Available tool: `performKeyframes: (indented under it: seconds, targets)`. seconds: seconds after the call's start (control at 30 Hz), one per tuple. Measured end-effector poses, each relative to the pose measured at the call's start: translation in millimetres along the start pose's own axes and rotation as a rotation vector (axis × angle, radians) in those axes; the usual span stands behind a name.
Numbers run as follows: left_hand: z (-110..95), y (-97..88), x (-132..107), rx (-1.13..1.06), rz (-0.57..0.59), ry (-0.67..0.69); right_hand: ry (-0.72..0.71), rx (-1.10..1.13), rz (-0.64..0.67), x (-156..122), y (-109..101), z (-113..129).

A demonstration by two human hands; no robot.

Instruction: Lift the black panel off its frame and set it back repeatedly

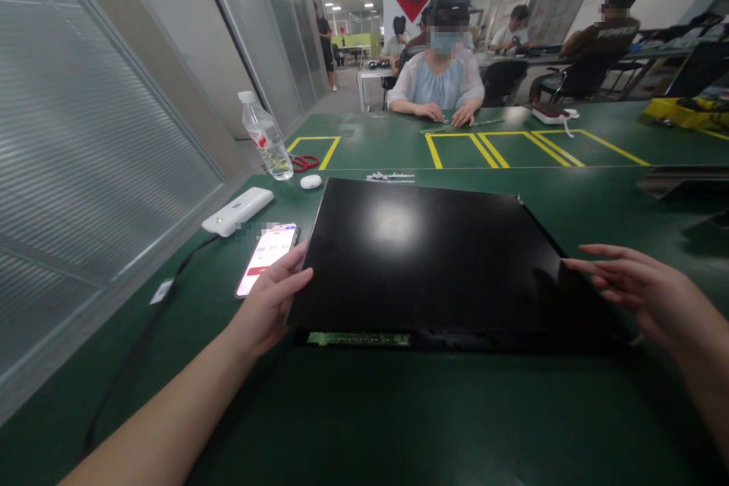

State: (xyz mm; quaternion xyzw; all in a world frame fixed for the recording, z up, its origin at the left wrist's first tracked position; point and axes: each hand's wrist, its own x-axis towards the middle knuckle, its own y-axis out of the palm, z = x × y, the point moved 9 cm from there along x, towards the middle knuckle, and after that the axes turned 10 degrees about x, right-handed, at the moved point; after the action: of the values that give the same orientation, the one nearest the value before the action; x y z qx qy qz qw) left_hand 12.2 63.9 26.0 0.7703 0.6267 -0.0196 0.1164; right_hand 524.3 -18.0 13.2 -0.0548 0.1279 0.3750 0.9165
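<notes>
A black flat LCD panel (421,258) lies in front of me, with a thin green circuit strip (358,339) along its near edge. Its glossy face reflects a ceiling light. My left hand (279,292) grips the panel's left edge, thumb on top and the other fingers partly hidden beneath. At the right edge is my right hand (632,281), its fingers stretched out and the tip of one at the border. Just left of the panel lies a lit phone (267,254) showing a timer.
On the green table (399,418) stand a white power bank (239,210) with a cable, a water bottle (266,137), an earbud case (310,181) and red-handled scissors (304,162). Small grey metal pieces (390,177) lie behind the panel. A masked person (438,80) sits opposite.
</notes>
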Motion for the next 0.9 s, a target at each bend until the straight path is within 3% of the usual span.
performKeyframes:
  seconds: [0.43, 0.67, 0.9]
  targets:
    - [11, 5.4, 5, 0.029, 0.048, -0.095, -0.051, -0.083, -0.031, -4, 4, 7]
    - [12, 6.4, 5, 0.040, 0.054, -0.113, -0.121, -0.291, -0.016, -3, 4, 10]
    - [19, 2.2, 7, 0.037, 0.100, -0.148, -0.173, -0.362, 0.032, 2, 4, 7]
